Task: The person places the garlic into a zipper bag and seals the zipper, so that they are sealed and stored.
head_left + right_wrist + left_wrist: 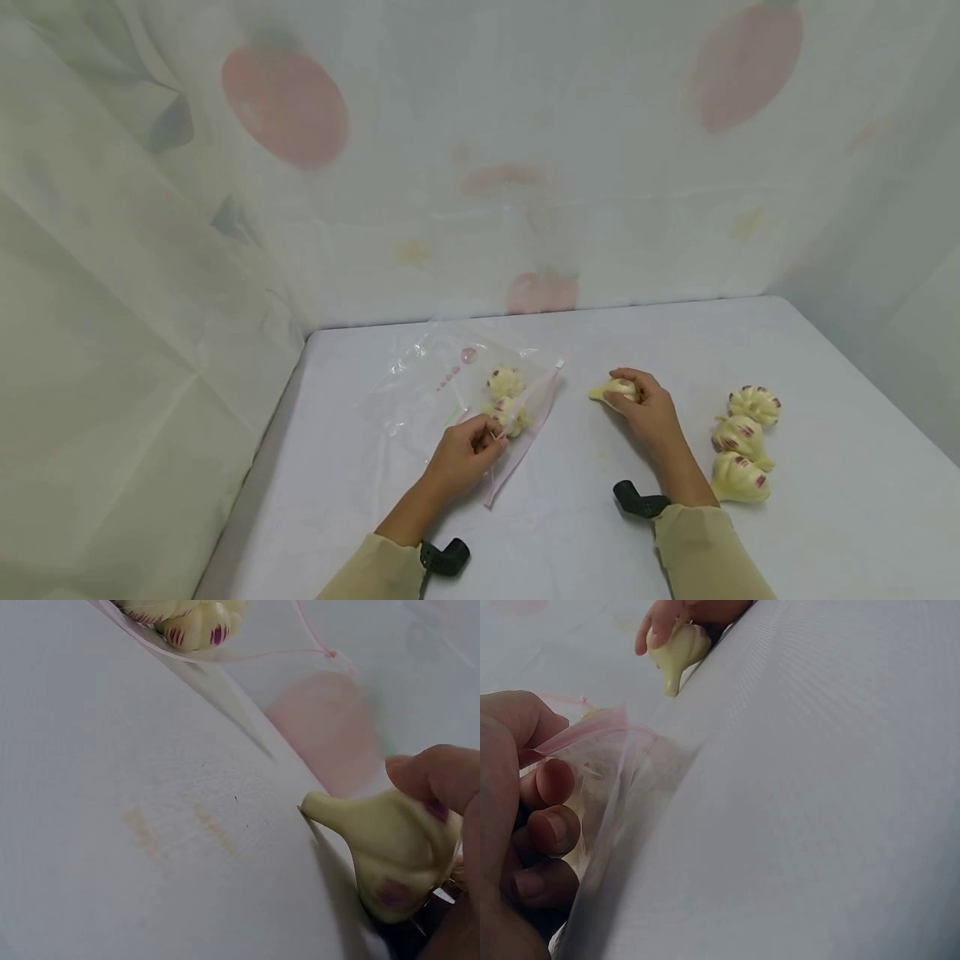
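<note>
A clear zip bag with a pink-edged opening lies on the table, its mouth turned to the right. Two garlic bulbs are inside it. My left hand pinches the bag's pink rim between thumb and finger; in the left wrist view the pink rim is lifted there. To the right of the bag, my right hand grips a garlic bulb, its stem pointing left toward the bag mouth. The right wrist view shows this bulb with purple patches, held by the thumb.
Three more garlic bulbs lie in a column on the right part of the white table. Pale curtains with a fruit print enclose the back and sides. Black wrist mounts sit on both forearms.
</note>
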`<state>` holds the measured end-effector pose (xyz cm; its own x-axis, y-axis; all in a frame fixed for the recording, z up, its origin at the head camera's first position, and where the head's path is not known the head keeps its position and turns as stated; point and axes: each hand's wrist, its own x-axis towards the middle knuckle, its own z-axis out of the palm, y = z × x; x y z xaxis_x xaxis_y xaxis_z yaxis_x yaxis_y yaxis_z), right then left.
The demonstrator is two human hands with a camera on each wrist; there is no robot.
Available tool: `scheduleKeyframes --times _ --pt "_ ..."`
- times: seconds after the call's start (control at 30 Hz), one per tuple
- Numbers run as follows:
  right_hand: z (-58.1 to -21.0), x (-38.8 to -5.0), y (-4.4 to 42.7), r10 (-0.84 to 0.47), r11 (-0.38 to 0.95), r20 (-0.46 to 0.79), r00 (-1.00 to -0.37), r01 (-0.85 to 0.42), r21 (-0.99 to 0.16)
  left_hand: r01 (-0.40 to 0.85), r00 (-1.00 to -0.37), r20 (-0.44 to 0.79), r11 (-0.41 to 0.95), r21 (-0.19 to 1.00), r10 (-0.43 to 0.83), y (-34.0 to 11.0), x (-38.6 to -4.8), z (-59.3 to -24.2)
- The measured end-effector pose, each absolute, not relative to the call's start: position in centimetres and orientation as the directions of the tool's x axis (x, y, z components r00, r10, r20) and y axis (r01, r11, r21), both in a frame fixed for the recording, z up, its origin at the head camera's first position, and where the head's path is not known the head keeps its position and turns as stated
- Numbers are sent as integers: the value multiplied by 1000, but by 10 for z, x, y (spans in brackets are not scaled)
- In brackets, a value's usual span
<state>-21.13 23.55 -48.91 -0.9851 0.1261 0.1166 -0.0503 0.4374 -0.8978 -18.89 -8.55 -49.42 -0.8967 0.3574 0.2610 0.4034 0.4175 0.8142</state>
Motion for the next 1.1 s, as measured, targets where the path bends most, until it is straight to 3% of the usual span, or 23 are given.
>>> scheduleKeyframes --times 0.27,0.73,1.1 --pt "-488 -213 234 75 513 75 -994 -26 -858 394 -899 252 412 821 358 -85 -188 -492" --pt "-479 -210 225 24 398 40 -999 -27 -917 394 -899 252 410 823 358 -85 -188 -492" --pt "-468 -201 195 -269 276 33 -962 -110 -955 392 -901 253 407 825 353 -85 -188 -492"
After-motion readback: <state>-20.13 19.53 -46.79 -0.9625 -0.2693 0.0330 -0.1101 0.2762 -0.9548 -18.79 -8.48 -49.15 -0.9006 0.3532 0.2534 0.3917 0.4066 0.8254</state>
